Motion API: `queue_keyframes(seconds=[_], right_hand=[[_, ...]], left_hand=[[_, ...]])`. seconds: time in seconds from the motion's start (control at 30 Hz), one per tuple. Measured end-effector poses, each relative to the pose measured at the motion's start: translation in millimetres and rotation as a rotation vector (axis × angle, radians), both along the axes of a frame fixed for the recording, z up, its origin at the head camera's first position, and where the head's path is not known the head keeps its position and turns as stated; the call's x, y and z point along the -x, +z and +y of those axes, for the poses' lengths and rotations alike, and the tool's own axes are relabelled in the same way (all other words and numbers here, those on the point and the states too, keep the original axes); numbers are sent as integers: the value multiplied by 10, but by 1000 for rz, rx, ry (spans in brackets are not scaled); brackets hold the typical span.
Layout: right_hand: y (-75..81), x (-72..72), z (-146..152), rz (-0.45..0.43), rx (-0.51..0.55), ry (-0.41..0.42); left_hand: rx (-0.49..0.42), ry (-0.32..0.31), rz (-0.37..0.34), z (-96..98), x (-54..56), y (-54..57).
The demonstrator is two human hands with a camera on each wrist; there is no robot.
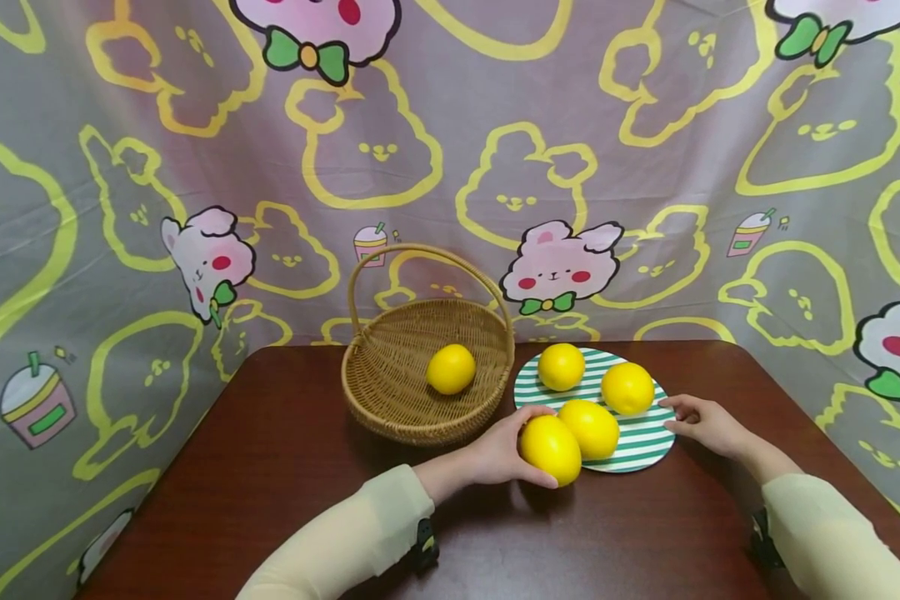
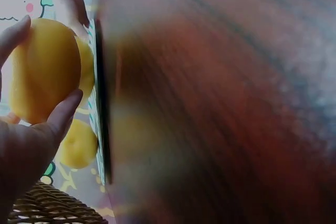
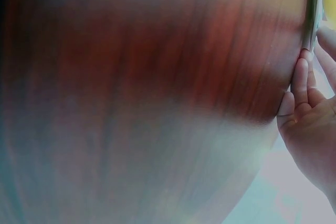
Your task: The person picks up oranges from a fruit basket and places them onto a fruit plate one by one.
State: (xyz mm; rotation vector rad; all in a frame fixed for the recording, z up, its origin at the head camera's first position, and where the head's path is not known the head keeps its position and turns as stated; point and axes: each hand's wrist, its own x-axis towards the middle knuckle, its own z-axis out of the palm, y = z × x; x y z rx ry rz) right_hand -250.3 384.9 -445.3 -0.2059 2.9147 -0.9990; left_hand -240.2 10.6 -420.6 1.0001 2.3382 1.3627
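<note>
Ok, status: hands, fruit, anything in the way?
Left hand grips a yellow fruit. Right hand at rim of striped plate. Three more fruits on plate, one fruit in basket. Possible snag: arched basket handle.

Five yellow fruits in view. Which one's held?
The front fruit, closest to the camera: the left hand grips it. Another fruit sits in the wicker basket; three fruits rest on the striped board.
</note>
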Motion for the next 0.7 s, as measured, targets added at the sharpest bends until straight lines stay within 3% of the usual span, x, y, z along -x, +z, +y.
queue_keyframes(seconds=[0.33, 0.7], right_hand=[[-12, 14, 20, -10, 3, 2], [-20, 11, 23, 1, 4, 8]], left_hand=[[30, 71, -21, 78, 151, -35], [7, 106, -37, 205, 324, -105]])
